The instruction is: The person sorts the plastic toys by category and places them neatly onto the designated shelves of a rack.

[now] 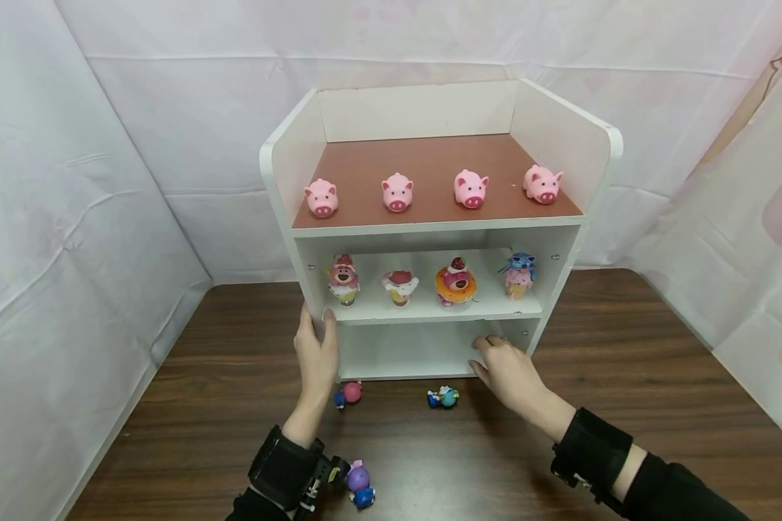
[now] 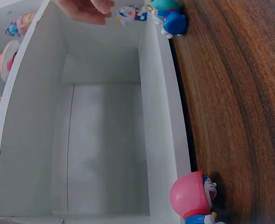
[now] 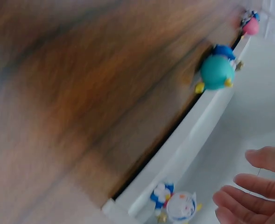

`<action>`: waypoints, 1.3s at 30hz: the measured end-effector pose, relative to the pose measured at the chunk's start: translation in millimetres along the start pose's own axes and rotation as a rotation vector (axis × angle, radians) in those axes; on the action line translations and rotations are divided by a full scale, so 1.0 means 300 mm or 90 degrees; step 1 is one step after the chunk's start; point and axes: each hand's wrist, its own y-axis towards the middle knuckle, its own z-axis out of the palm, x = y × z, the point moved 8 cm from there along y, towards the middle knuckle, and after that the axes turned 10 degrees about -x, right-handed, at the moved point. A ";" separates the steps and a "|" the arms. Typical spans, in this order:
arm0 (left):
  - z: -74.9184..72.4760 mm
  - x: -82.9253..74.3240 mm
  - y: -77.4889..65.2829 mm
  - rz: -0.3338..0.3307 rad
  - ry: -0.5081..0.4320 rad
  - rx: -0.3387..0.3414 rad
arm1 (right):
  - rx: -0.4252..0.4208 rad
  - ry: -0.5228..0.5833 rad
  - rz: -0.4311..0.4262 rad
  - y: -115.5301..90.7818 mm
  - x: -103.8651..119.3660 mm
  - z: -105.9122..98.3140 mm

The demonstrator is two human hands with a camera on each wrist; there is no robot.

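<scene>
My left hand (image 1: 317, 354) holds the left side panel of a white toy shelf (image 1: 436, 223), thumb on the inner side and fingers on the outer. My right hand (image 1: 510, 373) reaches into the bottom compartment at its right end. In the right wrist view its fingers (image 3: 249, 200) are spread loosely with nothing between them. Close to them a white-and-blue figurine (image 3: 180, 206) stands at the right end of the bottom compartment; in the head view the hand hides it. A teal-and-blue figurine (image 1: 444, 396) and a pink-and-blue figurine (image 1: 348, 393) lie before the shelf's front edge.
Several pink pig figurines (image 1: 397, 192) line the brown top. On the middle shelf stand several bear-like figurines (image 1: 455, 281) and a blue figurine (image 1: 518, 275) on an ice-cream cone. A purple-and-blue figurine (image 1: 359, 483) lies on the wooden table (image 1: 652, 376) beside the left wrist. White cloth (image 1: 397, 43) hangs behind.
</scene>
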 end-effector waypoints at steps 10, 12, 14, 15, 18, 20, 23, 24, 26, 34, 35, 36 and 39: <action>0.002 0.004 -0.004 -0.010 0.002 0.009 | 0.042 0.129 0.062 -0.037 0.038 0.085; 0.002 0.004 -0.005 -0.011 0.002 0.010 | 0.062 0.153 0.071 -0.043 0.044 0.102; 0.002 0.003 -0.005 -0.010 0.000 0.010 | 0.089 0.171 0.084 -0.050 0.047 0.118; 0.003 0.002 -0.005 -0.009 -0.001 0.010 | 0.103 0.179 0.092 -0.054 0.048 0.126; 0.002 0.003 -0.005 -0.009 -0.002 0.009 | 0.139 0.196 0.114 -0.063 0.052 0.146; 0.002 0.003 -0.004 -0.010 -0.001 0.010 | 0.155 0.203 0.128 -0.067 0.054 0.158; 0.002 0.006 -0.004 -0.014 -0.001 0.011 | 0.168 0.213 0.144 -0.068 0.058 0.173; 0.003 0.005 -0.004 -0.015 -0.002 0.012 | 0.171 0.215 0.148 -0.068 0.058 0.177; 0.003 0.005 -0.004 -0.015 -0.003 0.013 | 0.177 0.217 0.156 -0.069 0.058 0.186; 0.002 0.000 -0.005 -0.009 -0.001 0.010 | 0.194 0.225 0.177 -0.069 0.054 0.204; 0.001 0.001 -0.004 -0.010 -0.001 0.008 | 0.197 0.233 0.181 -0.069 0.054 0.204; 0.001 0.001 -0.004 -0.009 0.000 0.007 | 0.202 0.243 0.183 -0.069 0.053 0.205; 0.001 0.002 -0.003 -0.006 0.001 0.003 | 0.216 0.276 0.187 -0.070 0.054 0.206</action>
